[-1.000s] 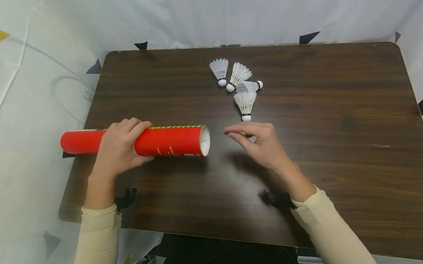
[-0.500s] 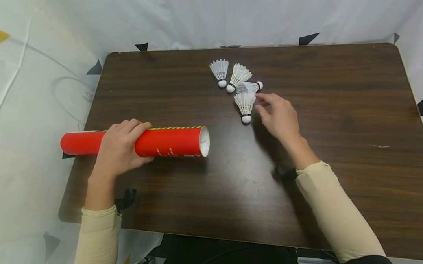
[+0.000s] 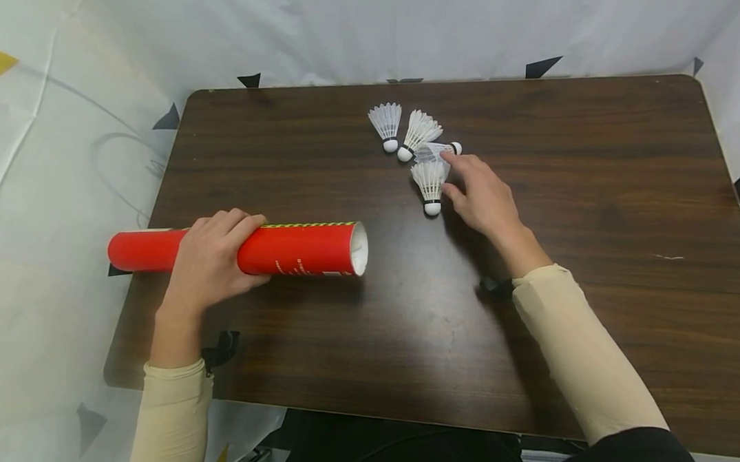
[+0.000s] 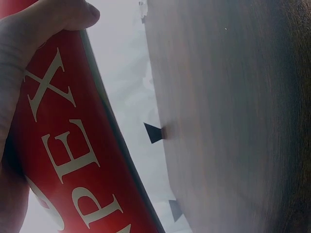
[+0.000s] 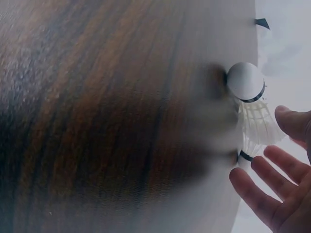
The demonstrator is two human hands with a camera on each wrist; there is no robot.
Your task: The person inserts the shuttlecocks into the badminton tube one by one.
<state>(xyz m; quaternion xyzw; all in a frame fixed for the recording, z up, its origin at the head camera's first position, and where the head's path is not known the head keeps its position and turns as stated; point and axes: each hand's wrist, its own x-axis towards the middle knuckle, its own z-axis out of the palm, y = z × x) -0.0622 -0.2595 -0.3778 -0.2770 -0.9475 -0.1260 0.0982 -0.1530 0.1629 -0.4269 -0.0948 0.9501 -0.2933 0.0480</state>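
Note:
My left hand (image 3: 212, 260) grips a red shuttlecock tube (image 3: 301, 249) around its middle. The tube lies sideways, its open white-lined end toward the right. Large pale letters show on its red side (image 4: 68, 150) in the left wrist view. My right hand (image 3: 486, 198) is beside the nearest shuttlecock (image 3: 431, 182), thumb and fingers apart around its feathered skirt. In the right wrist view a gap shows between the thumb (image 5: 291, 121) and the fingers, with the white cork (image 5: 244, 81) beyond. Just behind lies a shuttlecock (image 3: 432, 152) on its side, partly covered by my fingertips.
Two more shuttlecocks, one at the left (image 3: 386, 125) and one beside it (image 3: 420, 133), lie at the back of the group. The dark wooden table (image 3: 612, 235) is bordered by white sheeting (image 3: 465, 28) at the back and sides.
My right hand has moved from near the tube's mouth, up and right, then a little left to the nearest shuttlecock. My left hand and the tube have stayed in place.

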